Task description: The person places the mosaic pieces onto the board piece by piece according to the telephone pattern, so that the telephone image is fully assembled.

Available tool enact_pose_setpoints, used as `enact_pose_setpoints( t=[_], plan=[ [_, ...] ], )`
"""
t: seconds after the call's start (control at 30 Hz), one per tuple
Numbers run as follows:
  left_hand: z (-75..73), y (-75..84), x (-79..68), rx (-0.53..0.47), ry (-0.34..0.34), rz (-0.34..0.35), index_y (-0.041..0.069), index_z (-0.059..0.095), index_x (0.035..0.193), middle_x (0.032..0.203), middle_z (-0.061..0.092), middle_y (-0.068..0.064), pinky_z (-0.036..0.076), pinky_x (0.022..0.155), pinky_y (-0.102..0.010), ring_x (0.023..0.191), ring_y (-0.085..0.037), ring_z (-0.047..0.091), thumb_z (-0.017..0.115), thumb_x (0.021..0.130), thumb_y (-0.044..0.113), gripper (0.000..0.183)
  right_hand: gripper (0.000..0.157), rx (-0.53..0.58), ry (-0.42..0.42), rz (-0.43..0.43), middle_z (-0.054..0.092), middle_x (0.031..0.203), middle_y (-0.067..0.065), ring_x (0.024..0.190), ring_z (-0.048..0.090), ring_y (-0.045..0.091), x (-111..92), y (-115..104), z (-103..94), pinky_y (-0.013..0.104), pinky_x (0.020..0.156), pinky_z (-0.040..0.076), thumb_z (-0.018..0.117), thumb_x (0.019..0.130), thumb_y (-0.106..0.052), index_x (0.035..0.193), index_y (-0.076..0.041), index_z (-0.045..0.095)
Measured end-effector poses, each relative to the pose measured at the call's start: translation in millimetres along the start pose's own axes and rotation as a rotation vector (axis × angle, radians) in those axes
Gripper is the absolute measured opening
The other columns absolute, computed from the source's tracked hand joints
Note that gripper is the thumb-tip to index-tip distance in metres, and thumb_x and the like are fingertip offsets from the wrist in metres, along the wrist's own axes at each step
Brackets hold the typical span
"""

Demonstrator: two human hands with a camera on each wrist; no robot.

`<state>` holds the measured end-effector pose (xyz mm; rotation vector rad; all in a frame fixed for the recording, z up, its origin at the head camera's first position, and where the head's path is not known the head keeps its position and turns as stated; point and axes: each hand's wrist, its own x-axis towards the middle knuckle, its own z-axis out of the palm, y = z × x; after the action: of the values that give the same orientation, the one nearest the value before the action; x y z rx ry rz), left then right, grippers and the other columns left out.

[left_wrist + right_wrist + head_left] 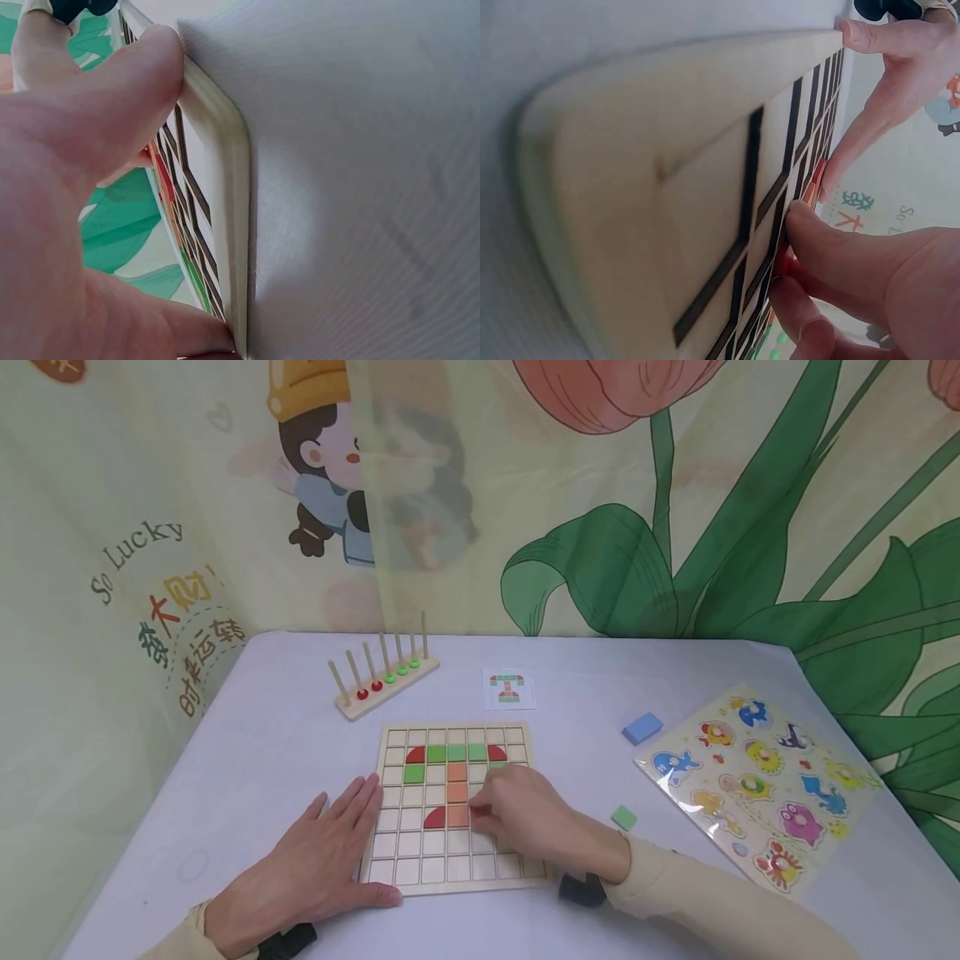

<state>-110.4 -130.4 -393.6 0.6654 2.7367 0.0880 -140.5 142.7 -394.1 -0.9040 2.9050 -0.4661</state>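
Observation:
A wooden grid board (450, 888) lies on the table with red quarter-circle tiles (435, 818), green square tiles (437, 753) and a column of orange square tiles (457, 793) in its cells. My left hand (322, 839) rests along the board's left edge, fingers extended, thumb at the near corner. Over the right half of the board, my right hand (525, 806) pinches a red tile (784, 260) between thumb and fingers, beside the lowest orange tile. In the head view that hand hides the red tile and part of a green tile (496, 767).
A loose green square tile (623, 817) lies right of the board, near the right forearm. Behind the board are a pattern card (529, 702) and a peg rack (352, 712) with red and green rings. Rightward are a blue block (642, 728) and a sea-animal puzzle board (738, 760).

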Motion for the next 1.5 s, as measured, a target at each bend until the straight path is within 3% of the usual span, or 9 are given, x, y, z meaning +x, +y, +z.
enact_pose_setpoints(
  t=[0.3,0.5,0.77,0.93,1.2,1.5],
  plan=[
    [0.4,0.7,1.8,0.007,-0.005,0.003,-0.004,0.031,0.158,0.169,0.027,-0.02,0.029,0.118,-0.068,0.156,-0.039,0.028,0.067,0.071,0.086,0.13,0.029,0.025,-0.011,0.016,0.072,0.079,-0.008,0.069,0.049,0.003,-2.1,0.8,-0.1,0.016,0.06,0.039,0.086,0.084,-0.022,0.112,-0.014,0.082],
    [0.7,1.4,2.2,-0.001,-0.01,0.007,-0.004,0.031,0.158,0.169,0.026,-0.02,0.029,0.118,-0.068,0.156,-0.039,0.028,0.067,0.071,0.085,0.129,0.029,0.065,0.013,0.046,0.074,0.087,-0.007,0.071,0.051,0.002,-12.1,5.4,0.4,0.016,0.06,0.041,0.084,0.086,-0.025,0.113,-0.016,0.081],
    [0.2,1.6,2.1,0.002,-0.012,0.015,-0.004,0.031,0.158,0.169,0.026,-0.021,0.029,0.118,-0.067,0.156,-0.039,0.028,0.065,0.072,0.087,0.13,0.035,0.129,0.12,0.248,0.073,0.095,-0.008,0.073,0.055,0.003,-48.9,22.8,-10.1,0.018,0.062,0.046,0.083,0.085,-0.024,0.119,-0.015,0.078],
    [-0.5,1.0,1.6,0.003,-0.022,0.004,-0.004,0.031,0.158,0.169,0.025,-0.021,0.028,0.118,-0.068,0.157,-0.039,0.027,0.064,0.072,0.087,0.13,0.035,0.109,0.168,0.391,0.073,0.096,-0.009,0.073,0.052,0.003,-72.4,36.5,-21.1,0.018,0.061,0.045,0.086,0.083,-0.023,0.116,-0.018,0.079],
    [0.2,-0.8,-0.1,-0.006,-0.017,0.009,-0.005,0.031,0.158,0.169,0.025,-0.022,0.028,0.118,-0.069,0.157,-0.039,0.026,0.062,0.073,0.088,0.129,0.035,0.067,0.21,0.487,0.074,0.097,-0.005,0.071,0.051,0.008,-101.0,57.1,-31.8,0.02,0.055,0.04,0.086,0.082,-0.023,0.117,-0.019,0.079],
    [0.8,-1.2,-0.7,-0.006,-0.001,0.02,-0.005,0.031,0.158,0.169,0.025,-0.021,0.028,0.117,-0.069,0.156,-0.039,0.027,0.062,0.073,0.087,0.129,0.043,0.046,0.144,0.608,0.07,0.098,-0.003,0.077,0.052,0.012,-122.6,74.9,-32.1,0.021,0.059,0.04,0.087,0.082,-0.028,0.121,-0.014,0.077]
  ],
)
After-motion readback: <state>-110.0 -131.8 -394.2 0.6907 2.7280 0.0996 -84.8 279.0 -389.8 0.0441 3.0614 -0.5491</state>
